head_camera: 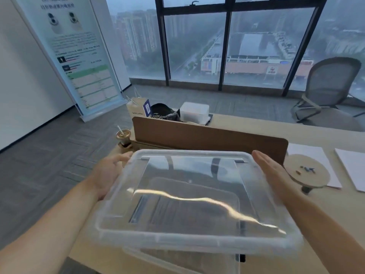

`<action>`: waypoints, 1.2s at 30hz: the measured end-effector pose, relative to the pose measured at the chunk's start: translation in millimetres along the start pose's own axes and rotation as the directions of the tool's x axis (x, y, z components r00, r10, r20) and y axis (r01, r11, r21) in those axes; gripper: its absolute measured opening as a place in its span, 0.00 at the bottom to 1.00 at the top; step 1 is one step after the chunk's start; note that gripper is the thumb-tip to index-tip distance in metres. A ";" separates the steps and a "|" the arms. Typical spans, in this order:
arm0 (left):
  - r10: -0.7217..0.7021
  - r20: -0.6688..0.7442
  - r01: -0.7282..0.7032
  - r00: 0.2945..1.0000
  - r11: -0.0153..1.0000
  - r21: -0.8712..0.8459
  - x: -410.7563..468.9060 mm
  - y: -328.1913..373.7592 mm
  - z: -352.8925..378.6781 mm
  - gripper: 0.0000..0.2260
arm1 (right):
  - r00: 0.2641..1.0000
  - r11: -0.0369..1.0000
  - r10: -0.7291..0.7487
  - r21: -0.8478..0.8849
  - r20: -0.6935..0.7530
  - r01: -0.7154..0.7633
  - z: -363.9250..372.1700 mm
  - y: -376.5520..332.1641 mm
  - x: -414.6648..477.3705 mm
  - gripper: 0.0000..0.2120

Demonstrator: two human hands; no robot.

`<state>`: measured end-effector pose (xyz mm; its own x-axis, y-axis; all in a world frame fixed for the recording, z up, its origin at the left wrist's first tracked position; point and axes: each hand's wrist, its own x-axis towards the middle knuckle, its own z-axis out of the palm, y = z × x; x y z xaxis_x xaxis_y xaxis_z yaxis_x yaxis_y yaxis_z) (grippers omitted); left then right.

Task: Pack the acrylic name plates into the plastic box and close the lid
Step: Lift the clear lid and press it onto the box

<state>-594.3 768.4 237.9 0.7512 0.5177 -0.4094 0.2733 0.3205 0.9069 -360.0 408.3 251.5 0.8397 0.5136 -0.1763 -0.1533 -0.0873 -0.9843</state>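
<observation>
A clear plastic lid (193,196) fills the middle of the head view, held level above the clear plastic box (177,262), whose rim shows under the lid's near edge. My left hand (107,175) grips the lid's left edge. My right hand (270,171) presses flat against its right edge, fingers straight. Through the lid I make out flat acrylic name plates (189,212) lying in the box, blurred by glare.
A brown desk divider (207,135) stands just behind the lid. A round wooden disc on a stand (307,173) and white sheets (351,169) lie to the right. An iced drink cup (123,135), a paper bag and another plastic box sit beyond. An office chair stands far right.
</observation>
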 end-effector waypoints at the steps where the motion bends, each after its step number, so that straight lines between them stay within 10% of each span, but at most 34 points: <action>1: -0.060 -0.028 0.063 0.998 0.991 0.115 9.7 -1.6 -2.6 0.27 | 1.000 0.999 -0.019 -0.050 -0.008 0.019 2.9 9.4 3.1 0.33; 5: -0.038 -0.149 0.106 0.988 0.873 0.477 40.5 -16.2 3.0 0.11 | 0.995 0.974 0.039 -0.217 -0.094 -0.059 14.8 34.9 5.6 0.35; 14: 0.184 -0.111 -0.161 0.977 0.970 0.184 62.6 -43.1 -13.6 0.10 | 0.953 0.975 0.098 -0.163 -0.288 -0.150 60.7 87.4 -45.7 0.10; 23: -0.073 -0.179 0.097 0.981 0.987 0.130 73.4 -102.1 -38.5 0.11 | 0.898 0.969 0.046 -0.200 -0.438 -0.147 59.4 145.7 -49.1 0.16; 36: 0.045 -0.051 -0.005 0.998 0.792 0.611 66.9 -144.9 -39.5 0.20 | 0.921 0.832 0.148 -0.458 -0.361 -0.313 40.8 203.3 -52.6 0.23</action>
<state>-607.4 787.9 75.2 0.7312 0.5714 -0.3726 0.5799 -0.2330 0.7807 -456.5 398.4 60.9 0.9384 0.1523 -0.3102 -0.1519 -0.6246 -0.7661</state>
